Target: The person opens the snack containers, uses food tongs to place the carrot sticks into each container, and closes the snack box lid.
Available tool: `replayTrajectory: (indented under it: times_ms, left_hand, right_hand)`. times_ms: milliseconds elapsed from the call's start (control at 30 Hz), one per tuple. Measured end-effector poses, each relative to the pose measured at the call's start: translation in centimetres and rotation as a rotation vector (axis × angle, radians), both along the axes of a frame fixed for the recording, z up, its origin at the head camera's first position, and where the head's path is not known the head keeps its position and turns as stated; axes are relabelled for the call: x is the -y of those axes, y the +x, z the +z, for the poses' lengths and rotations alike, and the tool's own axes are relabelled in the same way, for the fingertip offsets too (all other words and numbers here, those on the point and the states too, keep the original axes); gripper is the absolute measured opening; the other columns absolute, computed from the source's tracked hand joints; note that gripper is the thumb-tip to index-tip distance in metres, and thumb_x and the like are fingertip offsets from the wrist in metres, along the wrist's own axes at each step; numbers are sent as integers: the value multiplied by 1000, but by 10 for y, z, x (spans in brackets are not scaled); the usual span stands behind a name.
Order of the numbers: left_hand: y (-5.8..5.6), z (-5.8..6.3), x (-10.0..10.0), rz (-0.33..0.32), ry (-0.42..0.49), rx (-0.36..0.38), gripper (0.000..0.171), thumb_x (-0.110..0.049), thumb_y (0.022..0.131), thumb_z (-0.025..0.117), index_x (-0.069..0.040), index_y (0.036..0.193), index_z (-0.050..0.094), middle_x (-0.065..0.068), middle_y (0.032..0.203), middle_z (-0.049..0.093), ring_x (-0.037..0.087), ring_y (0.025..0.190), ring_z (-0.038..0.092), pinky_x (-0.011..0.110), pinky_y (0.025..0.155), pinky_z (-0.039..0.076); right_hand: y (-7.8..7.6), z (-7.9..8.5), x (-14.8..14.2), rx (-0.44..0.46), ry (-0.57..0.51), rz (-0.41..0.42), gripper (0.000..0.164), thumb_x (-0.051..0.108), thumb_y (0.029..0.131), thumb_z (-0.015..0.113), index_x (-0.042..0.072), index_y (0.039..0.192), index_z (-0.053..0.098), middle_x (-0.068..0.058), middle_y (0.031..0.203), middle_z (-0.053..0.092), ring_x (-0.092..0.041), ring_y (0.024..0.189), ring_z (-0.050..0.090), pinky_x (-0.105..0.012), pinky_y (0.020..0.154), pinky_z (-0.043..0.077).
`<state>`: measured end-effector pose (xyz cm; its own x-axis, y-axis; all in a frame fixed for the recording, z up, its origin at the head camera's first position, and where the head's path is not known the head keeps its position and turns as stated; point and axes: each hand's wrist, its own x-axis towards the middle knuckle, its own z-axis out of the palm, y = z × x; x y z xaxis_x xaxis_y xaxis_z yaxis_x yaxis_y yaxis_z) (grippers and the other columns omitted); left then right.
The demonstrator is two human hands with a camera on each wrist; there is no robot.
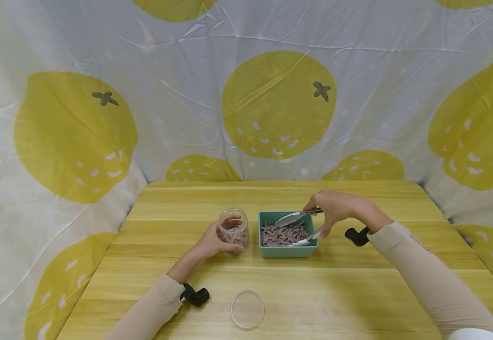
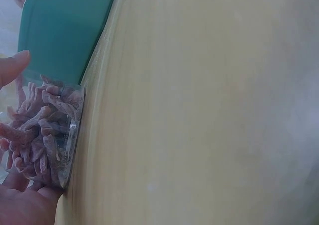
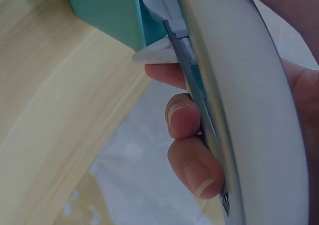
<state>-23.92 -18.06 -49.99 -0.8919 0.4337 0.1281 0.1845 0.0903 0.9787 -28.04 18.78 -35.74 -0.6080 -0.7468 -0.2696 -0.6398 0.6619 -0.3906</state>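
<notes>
"What's on the person's arms?"
"Beige sleeves, a left sleeve and a matching right sleeve, each ending in a cuff near the wrist."
"Any markings?"
"A short line of small dark lettering on the right one, too small to read."
"And those black bits?"
"A bent, rounded left wrist camera and a similar right wrist camera, both sticking out beside the cuffs."
</notes>
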Motion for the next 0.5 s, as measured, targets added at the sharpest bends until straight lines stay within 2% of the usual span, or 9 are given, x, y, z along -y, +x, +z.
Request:
replayTrajectory:
  times_ms: [500]
  left_hand:
    - [0, 0, 0, 3, 1, 24, 80, 8, 71, 86, -3, 141, 48, 19, 139, 55, 33, 131, 49, 24, 100, 45]
  right_hand:
    - [7, -1, 1, -14, 19, 33, 66, 26, 75, 90, -3, 128, 64, -15, 125, 64, -28, 108, 63, -41, 88, 54]
